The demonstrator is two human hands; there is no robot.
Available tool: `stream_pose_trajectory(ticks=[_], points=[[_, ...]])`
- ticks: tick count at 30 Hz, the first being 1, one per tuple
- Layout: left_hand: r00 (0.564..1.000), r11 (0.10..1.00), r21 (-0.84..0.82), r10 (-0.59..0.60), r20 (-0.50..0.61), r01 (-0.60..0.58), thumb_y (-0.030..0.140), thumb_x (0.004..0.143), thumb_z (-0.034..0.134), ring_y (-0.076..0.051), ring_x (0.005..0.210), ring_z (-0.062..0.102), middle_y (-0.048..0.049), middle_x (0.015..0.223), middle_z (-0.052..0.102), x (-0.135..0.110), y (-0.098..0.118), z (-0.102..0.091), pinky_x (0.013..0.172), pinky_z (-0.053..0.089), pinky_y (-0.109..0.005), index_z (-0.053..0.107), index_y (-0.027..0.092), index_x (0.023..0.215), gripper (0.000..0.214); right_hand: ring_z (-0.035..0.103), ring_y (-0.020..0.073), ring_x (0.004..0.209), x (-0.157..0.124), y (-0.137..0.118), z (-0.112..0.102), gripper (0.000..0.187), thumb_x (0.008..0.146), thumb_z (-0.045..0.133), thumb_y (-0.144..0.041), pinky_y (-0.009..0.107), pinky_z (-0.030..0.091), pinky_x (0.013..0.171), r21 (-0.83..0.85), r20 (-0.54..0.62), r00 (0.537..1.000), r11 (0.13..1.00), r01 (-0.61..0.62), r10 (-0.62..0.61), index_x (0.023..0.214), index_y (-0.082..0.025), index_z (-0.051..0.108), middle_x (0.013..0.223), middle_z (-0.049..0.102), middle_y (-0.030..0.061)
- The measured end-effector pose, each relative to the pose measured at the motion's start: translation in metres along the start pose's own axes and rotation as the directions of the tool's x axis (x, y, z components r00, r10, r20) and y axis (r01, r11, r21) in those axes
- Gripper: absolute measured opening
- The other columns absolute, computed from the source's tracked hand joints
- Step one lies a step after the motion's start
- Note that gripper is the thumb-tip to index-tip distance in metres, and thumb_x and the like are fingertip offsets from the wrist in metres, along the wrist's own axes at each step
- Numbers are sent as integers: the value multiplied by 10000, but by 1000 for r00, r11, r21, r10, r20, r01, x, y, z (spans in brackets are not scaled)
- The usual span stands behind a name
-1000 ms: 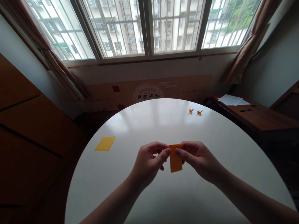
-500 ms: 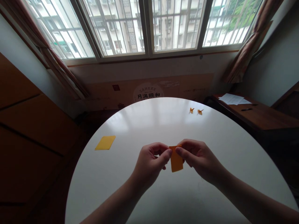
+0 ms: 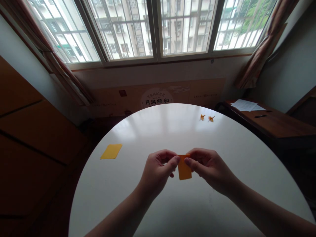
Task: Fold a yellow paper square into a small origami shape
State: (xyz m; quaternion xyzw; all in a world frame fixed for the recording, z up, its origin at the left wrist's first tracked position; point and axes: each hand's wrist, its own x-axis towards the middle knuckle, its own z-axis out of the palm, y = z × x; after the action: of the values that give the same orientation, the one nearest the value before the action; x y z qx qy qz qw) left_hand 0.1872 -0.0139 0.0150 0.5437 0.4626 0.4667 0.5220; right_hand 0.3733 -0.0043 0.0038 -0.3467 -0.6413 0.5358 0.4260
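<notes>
Orange paper (image 3: 185, 171) has shifted slightly leftward between left hand (image 3: 158, 168) and right hand (image 3: 210, 167), both pinching its top.

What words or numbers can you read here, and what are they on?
"ZANKEE", probably: arched on the tan panel below the window.
"月满颐和": in bigger characters beneath it.
Other panel writing: too blurred or hidden.
White papers: any print is too small.
Orange paper: no writing visible.

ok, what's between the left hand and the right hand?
A piece of orange paper, pinched near its top edge by both the left hand and the right hand; seen in the head view.
</notes>
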Motion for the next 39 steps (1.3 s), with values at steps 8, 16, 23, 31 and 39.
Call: stream_pose_trajectory(ticks=[8,16,23,31,39], points=[[999,998,-54,-27,-25,26,340,767,741,-90,497,515,15,564,587,3,-3,0,462,456,-183,684,128,731,223,542,121,609,2,3,2,236,878,725,-399,209,419,506,-10,-39,999,1000,-19,19,845,-165,736,694,649,12],[998,996,75,48,-33,-45,346,788,718,-107,521,533,-2,599,616,1,-3,0,475,462,-203,699,133,745,219,620,153,701,3,7,2,182,856,758,-356,225,495,574,19,-48,999,1000,-7,8,920,-186,738,783,698,28],[978,945,272,201,-50,-180,284,815,693,-130,584,583,-32,688,674,-4,-2,2,528,470,-225,712,148,745,154,616,155,707,3,9,6,172,838,777,-342,235,495,594,9,-68,997,1000,21,-20,869,-180,729,775,681,30],[957,906,332,288,-31,-262,235,822,675,-138,617,604,-30,709,676,-6,0,1,548,477,-229,718,160,743,117,637,170,727,0,6,6,168,842,773,-343,254,501,627,6,-64,997,999,38,-38,851,-181,729,778,688,35],[968,929,295,246,-43,-223,253,810,684,-137,605,598,-29,690,671,-5,0,2,537,474,-230,715,154,741,124,649,180,740,1,5,6,180,850,763,-356,264,514,641,-4,-61,997,999,42,-43,856,-179,733,786,695,41]])
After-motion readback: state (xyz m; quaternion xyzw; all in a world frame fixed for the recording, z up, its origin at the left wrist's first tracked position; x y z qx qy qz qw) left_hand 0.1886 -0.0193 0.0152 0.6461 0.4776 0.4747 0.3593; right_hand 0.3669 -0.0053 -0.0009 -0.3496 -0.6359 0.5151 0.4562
